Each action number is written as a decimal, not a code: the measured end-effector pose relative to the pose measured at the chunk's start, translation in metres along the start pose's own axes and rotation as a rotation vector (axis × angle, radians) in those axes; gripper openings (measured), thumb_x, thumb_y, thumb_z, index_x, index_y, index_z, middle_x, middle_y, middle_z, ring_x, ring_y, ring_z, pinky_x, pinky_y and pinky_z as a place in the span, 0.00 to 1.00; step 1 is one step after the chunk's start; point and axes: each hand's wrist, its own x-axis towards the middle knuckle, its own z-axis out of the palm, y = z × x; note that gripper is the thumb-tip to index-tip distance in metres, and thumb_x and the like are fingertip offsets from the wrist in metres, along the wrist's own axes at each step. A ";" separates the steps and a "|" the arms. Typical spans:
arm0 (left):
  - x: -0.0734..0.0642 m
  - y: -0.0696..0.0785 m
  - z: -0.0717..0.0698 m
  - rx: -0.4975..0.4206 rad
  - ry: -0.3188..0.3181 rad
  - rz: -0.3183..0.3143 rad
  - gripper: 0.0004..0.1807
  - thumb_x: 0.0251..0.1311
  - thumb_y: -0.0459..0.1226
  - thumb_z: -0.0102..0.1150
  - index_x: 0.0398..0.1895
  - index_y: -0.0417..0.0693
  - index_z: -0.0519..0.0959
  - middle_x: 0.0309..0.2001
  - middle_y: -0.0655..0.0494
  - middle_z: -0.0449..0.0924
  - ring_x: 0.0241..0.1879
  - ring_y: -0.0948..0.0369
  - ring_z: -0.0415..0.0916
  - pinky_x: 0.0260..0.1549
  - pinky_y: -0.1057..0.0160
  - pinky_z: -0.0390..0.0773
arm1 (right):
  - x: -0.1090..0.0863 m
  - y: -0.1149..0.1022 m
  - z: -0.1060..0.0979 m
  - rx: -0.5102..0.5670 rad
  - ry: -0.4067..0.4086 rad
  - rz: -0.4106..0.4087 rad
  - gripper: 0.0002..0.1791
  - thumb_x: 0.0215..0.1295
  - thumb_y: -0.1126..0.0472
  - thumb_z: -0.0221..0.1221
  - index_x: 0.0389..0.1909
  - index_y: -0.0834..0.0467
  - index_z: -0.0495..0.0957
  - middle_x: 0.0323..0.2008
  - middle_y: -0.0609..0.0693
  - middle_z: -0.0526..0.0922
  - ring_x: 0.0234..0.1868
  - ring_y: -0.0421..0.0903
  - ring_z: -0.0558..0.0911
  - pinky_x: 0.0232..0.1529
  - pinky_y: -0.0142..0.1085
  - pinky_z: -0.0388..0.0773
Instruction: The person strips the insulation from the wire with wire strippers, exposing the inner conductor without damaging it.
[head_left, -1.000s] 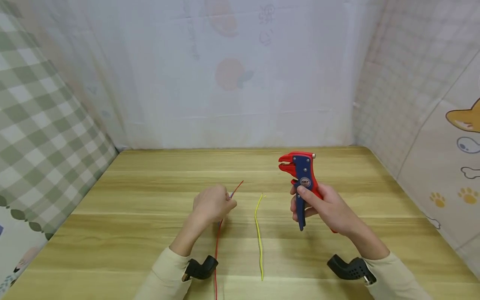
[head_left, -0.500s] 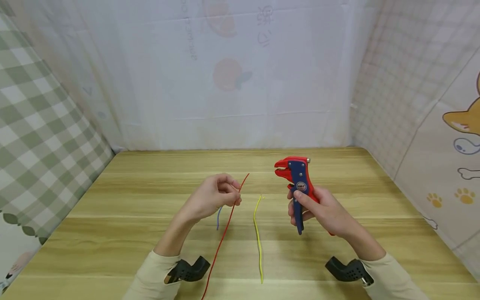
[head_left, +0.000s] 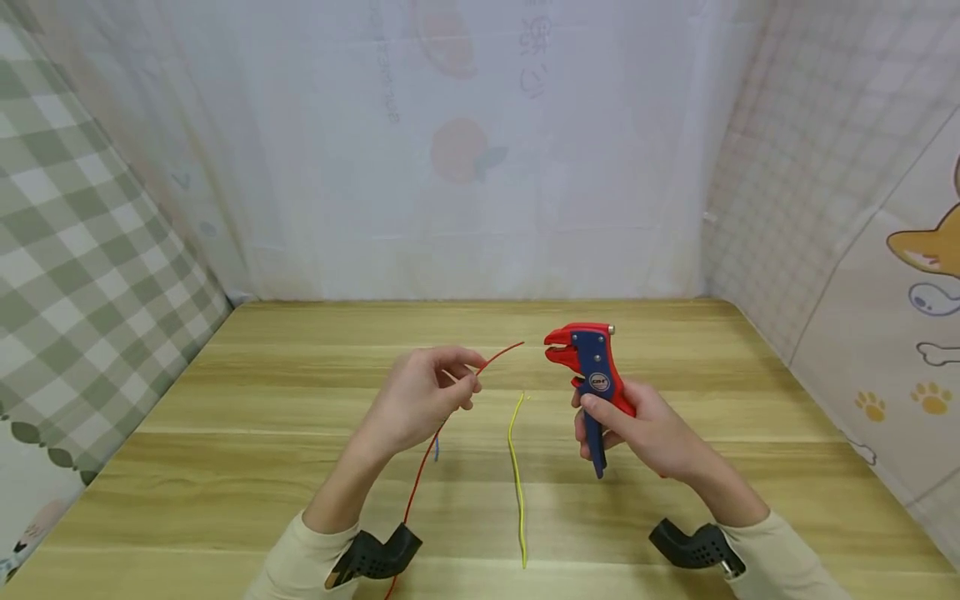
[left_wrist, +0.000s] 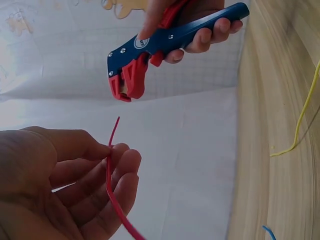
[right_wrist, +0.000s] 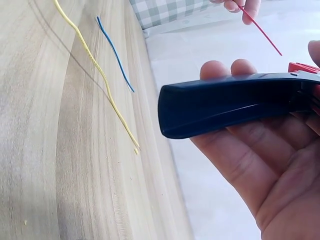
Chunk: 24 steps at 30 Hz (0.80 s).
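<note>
My left hand (head_left: 423, 396) pinches a red wire (head_left: 422, 467) between thumb and forefinger near its tip. That tip points right, toward the tool, and the rest trails down past the wrist. My right hand (head_left: 645, 425) grips the handles of a red and blue wire stripper (head_left: 592, 358), held upright above the table. Its red jaws face left and stand apart, with nothing between them. In the left wrist view, a short gap separates the red wire's end (left_wrist: 118, 120) from the stripper's jaws.
A yellow wire (head_left: 517, 475) lies lengthwise on the wooden table (head_left: 300, 333) between the hands. A tiny yellow scrap (right_wrist: 136, 151) is by its far end. The blue wire (right_wrist: 115, 52) lies on the table, partly hidden by my left hand in the head view. Cloth (head_left: 337, 208) hangs behind.
My left hand has lifted and turned, with the red wire's tip swinging right toward the stripper. My right hand has shifted slightly left and nearer with the stripper. The blue wire has come into view.
</note>
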 end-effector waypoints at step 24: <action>0.002 -0.001 0.010 0.051 0.019 0.094 0.12 0.70 0.28 0.59 0.49 0.47 0.89 0.35 0.55 0.88 0.24 0.59 0.82 0.25 0.65 0.80 | 0.001 0.003 0.001 -0.015 -0.103 0.025 0.12 0.84 0.64 0.48 0.53 0.71 0.70 0.33 0.62 0.83 0.30 0.54 0.88 0.37 0.49 0.90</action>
